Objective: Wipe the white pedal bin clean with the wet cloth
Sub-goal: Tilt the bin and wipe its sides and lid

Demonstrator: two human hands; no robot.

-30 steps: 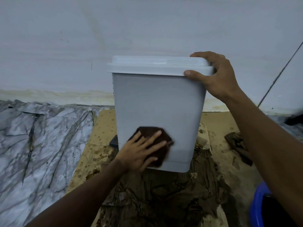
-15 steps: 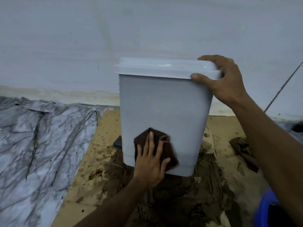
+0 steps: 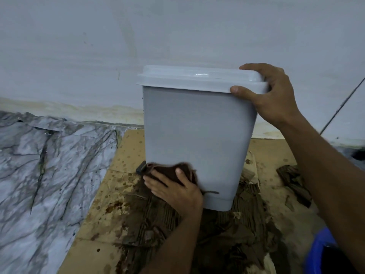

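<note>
Bottom right corner of the frame there's a bit of a blue tub [image 3: 316, 252]. Most of the lower half is cardboard [image 3: 126, 153] on the floor, soaked dark brown and peeling in the middle, with torn scraps [image 3: 292, 178] off to the right.

The bin [image 3: 197, 135] stands upright on that soggy patch, right in the centre of the frame. The left hand [image 3: 173, 188] is down at its lower left corner, thumb and fingers bunched around the dark brown cloth [image 3: 167, 171] and holding it against the bin's front wall. A black pedal [image 3: 140, 168] pokes out just left of the cloth.

Up top, the right hand [image 3: 272, 95] grips the right end of the closed lid [image 3: 197, 78], thumb on the front rim and fingers curled over the top.

A marble-look sheet [image 3: 49, 165] covers the left side, and a pale wall [image 3: 118, 46], stained along its base, fills the upper half.
</note>
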